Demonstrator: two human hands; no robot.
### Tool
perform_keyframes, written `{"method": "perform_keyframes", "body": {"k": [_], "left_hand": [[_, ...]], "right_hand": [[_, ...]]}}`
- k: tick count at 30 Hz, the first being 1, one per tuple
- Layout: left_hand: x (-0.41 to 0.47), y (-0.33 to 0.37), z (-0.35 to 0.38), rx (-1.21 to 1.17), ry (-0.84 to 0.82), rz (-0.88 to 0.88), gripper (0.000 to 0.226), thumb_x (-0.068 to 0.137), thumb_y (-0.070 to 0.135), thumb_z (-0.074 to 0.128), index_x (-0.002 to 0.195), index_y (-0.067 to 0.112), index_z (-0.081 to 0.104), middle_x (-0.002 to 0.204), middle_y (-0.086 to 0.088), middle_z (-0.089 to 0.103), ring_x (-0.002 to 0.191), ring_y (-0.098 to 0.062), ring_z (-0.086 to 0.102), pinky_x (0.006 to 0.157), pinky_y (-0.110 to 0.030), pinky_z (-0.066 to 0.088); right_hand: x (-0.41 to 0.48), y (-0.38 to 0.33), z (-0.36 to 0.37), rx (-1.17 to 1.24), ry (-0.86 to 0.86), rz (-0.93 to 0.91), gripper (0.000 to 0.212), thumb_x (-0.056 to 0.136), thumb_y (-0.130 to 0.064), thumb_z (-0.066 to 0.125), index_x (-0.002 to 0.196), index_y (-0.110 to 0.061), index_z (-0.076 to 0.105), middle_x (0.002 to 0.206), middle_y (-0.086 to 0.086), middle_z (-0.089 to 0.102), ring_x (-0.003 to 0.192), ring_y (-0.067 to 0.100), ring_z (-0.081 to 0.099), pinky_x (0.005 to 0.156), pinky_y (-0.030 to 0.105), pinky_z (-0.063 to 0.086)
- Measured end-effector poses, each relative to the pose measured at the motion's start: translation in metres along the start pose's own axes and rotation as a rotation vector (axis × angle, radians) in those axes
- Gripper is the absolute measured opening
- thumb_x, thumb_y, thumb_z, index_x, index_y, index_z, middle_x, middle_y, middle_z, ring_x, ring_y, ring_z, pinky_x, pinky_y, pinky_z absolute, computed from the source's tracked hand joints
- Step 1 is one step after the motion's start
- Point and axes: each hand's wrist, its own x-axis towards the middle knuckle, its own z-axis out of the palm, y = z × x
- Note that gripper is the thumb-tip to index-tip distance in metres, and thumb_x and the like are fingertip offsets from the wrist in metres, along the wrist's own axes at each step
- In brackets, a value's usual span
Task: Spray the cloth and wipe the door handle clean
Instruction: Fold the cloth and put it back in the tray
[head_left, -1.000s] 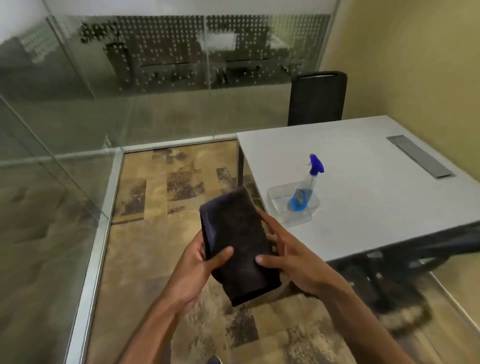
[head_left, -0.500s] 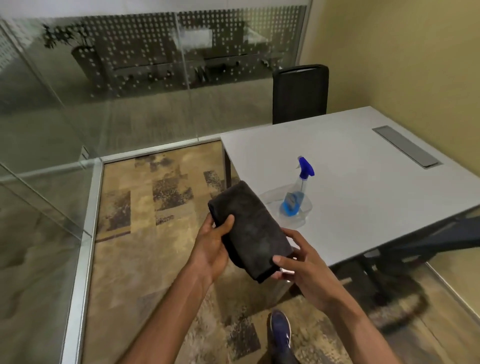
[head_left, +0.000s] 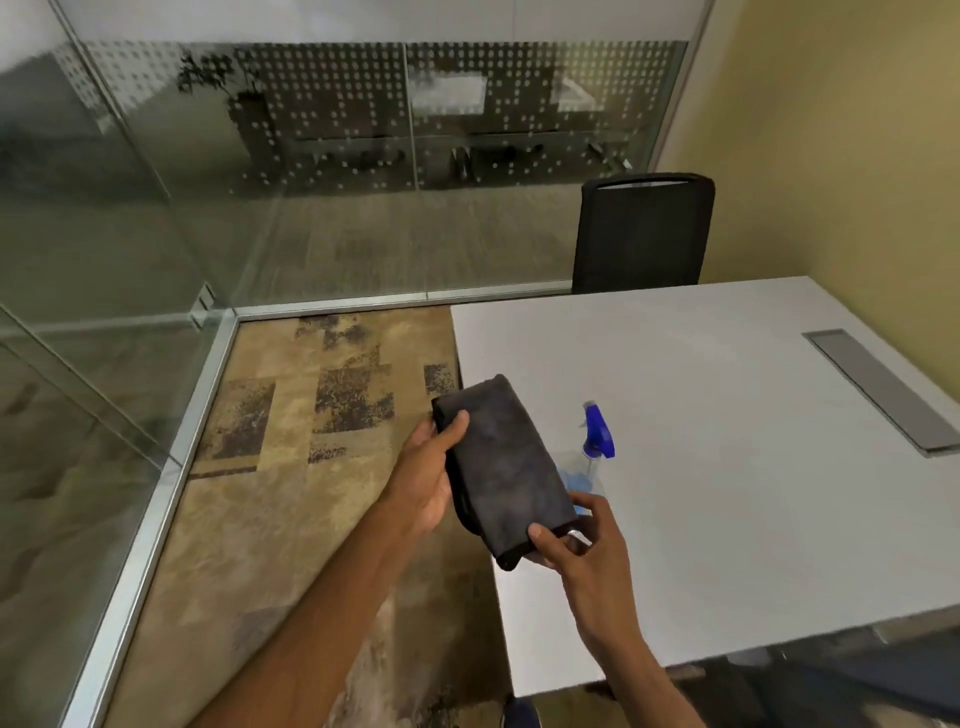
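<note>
A folded dark grey microfibre cloth (head_left: 501, 470) is held over the near left corner of the white rectangular table (head_left: 727, 415). The left hand (head_left: 423, 480) clasps its left edge, thumb on top; the right hand (head_left: 584, 553) pinches its near corner. Just right of the cloth, a clear spray bottle with a blue trigger head (head_left: 597, 434) stands on the table. A black chair (head_left: 641, 234) sits at the table's far edge.

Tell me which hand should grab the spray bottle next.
Right. The right hand pinches only the near corner of the cloth and sits just in front of the spray bottle on the table. The left hand grips the cloth's far side, so it can likely hold it alone.
</note>
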Motion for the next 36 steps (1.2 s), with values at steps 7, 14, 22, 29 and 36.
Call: {"method": "perform_keyframes", "body": {"k": [7,14,22,29,36], "left_hand": [[0.051,-0.025,0.022,0.110,0.118,-0.017,0.033,0.097,-0.006,0.064,0.122,0.015,0.066,0.111,-0.002,0.079,0.097,-0.014,0.078,0.077,-0.028,0.063],[0.103,-0.043,0.028,0.248,0.171,-0.087,0.033,0.096,-0.013,0.062,0.107,0.018,0.065,0.105,-0.003,0.075,0.097,-0.016,0.072,0.065,-0.019,0.059],[0.159,-0.073,0.012,0.366,0.173,-0.217,0.034,0.097,-0.015,0.060,0.117,0.013,0.060,0.107,-0.007,0.070,0.093,-0.018,0.069,0.068,-0.028,0.060],[0.193,-0.102,-0.011,0.579,0.182,-0.231,0.040,0.092,-0.015,0.066,0.116,0.015,0.058,0.118,-0.017,0.068,0.108,-0.029,0.067,0.094,-0.046,0.060],[0.209,-0.109,-0.021,1.053,0.094,-0.144,0.044,0.081,-0.012,0.073,0.119,0.006,0.058,0.111,-0.020,0.067,0.099,-0.032,0.064,0.085,-0.045,0.058]], "right_hand": [[0.045,0.022,-0.018,-0.142,0.054,-0.051,0.052,0.089,-0.022,0.077,0.128,-0.037,0.046,0.113,-0.014,0.062,0.091,0.005,0.068,0.064,0.002,0.050],[0.078,0.063,-0.020,-0.338,-0.104,-0.113,0.047,0.092,-0.009,0.072,0.132,-0.027,0.057,0.130,-0.003,0.053,0.108,-0.010,0.060,0.077,-0.003,0.045],[0.111,0.099,-0.014,-0.573,-0.122,-0.081,0.021,0.099,-0.032,0.057,0.118,-0.025,0.064,0.114,-0.003,0.069,0.110,0.029,0.066,0.085,0.033,0.062],[0.132,0.110,-0.020,-1.089,-0.371,-0.166,0.035,0.102,-0.023,0.057,0.136,-0.029,0.052,0.132,0.001,0.063,0.109,0.022,0.068,0.097,0.034,0.056],[0.154,0.110,-0.014,-1.256,-0.510,-0.173,0.038,0.103,-0.024,0.055,0.140,-0.025,0.049,0.130,0.009,0.063,0.106,0.026,0.068,0.099,0.038,0.054]]}}
